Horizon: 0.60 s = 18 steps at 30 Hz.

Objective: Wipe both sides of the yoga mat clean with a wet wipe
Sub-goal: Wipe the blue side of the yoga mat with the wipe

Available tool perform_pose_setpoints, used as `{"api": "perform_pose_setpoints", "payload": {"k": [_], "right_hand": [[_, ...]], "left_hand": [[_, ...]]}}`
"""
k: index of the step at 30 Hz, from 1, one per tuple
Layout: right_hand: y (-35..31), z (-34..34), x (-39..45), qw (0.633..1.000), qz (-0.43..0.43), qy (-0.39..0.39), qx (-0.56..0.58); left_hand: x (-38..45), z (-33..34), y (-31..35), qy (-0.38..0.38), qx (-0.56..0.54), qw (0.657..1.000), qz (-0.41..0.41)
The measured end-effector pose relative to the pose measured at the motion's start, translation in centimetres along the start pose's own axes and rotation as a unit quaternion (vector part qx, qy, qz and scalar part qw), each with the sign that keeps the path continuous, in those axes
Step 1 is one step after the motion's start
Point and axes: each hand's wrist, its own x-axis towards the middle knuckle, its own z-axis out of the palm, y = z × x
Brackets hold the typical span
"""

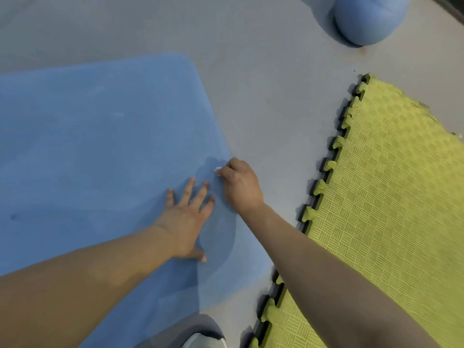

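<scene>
The blue yoga mat [88, 151] lies flat on the grey floor [263, 96], and I'm working near its right edge. My left hand [187, 222] is pressed flat on the mat, fingers spread wide and straight, holding nothing. My right hand [238, 187] sits just beside it at the mat's edge, fingers curled round a wet wipe [218, 170] — only a small white scrap of it peeks out past my knuckles, touching the mat. To my right a yellow-green foam tile [389, 197] with jigsaw edges lies apart from the mat, and a blue ball [369, 18] rests well beyond — my shoe [206, 340] shows at the bottom edge
</scene>
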Motion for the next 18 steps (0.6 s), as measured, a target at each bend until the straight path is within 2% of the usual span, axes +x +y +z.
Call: {"api": "perform_pose_setpoints", "payload": {"k": [4, 8, 10, 12, 18], "right_hand": [[0.0, -1.0, -7.5, 1.000, 0.022, -0.006, 0.015], [0.1, -2.5, -18.6, 0.998, 0.051, -0.029, 0.027], [-0.1, -2.9, -20.8, 0.997, 0.066, -0.040, 0.028], [0.1, -2.7, -19.6, 0.997, 0.069, -0.038, 0.027], [0.8, -1.0, -7.3, 0.998, 0.056, 0.009, 0.016]], "left_hand": [[-0.2, 0.1, 1.3, 0.014, 0.008, 1.000, -0.015], [0.1, 0.3, 1.8, 0.016, 0.002, 0.999, 0.049], [0.3, 0.3, 2.0, 0.009, 0.012, 0.998, 0.061], [0.4, 0.2, 2.1, 0.001, 0.018, 0.998, 0.061], [0.8, -1.2, 1.8, 0.007, 0.067, 0.994, 0.083]]}}
